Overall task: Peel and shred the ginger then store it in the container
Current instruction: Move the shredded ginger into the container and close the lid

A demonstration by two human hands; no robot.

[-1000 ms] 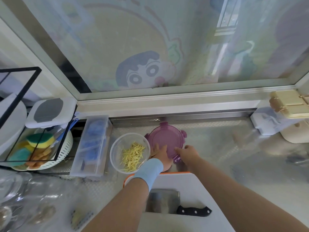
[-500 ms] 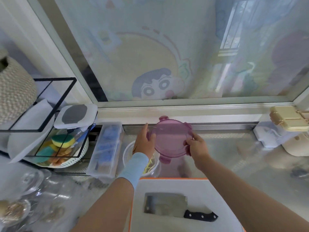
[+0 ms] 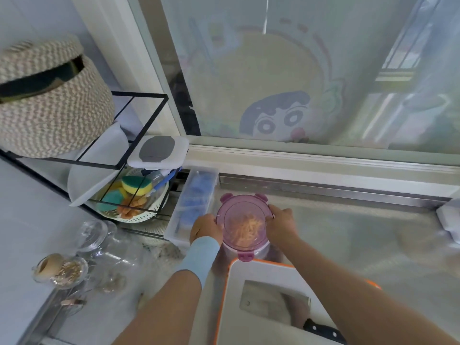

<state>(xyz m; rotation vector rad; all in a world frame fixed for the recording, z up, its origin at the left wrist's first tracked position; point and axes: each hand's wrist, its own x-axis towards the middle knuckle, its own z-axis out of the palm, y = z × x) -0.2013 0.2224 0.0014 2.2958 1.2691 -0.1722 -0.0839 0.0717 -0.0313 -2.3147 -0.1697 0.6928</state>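
Note:
A translucent purple lid (image 3: 244,207) with clip tabs lies on top of the round clear container (image 3: 258,250), just beyond the cutting board. Yellow shredded ginger (image 3: 245,229) shows through the lid. My left hand (image 3: 205,226), with a light blue wrist sleeve, grips the lid's left edge. My right hand (image 3: 281,224) grips its right edge. Whether the clips are fastened I cannot tell.
A white cutting board with an orange rim (image 3: 251,307) lies near me with a cleaver (image 3: 276,303) on it. Left of the container: a clear plastic box (image 3: 193,205), a colander of sponges (image 3: 134,197) under a black wire rack, a woven basket (image 3: 49,98), glass jars (image 3: 94,242).
Both hands lifted the purple lid off the counter, carried it left and set it down over the container of ginger. My view shifted left and down.

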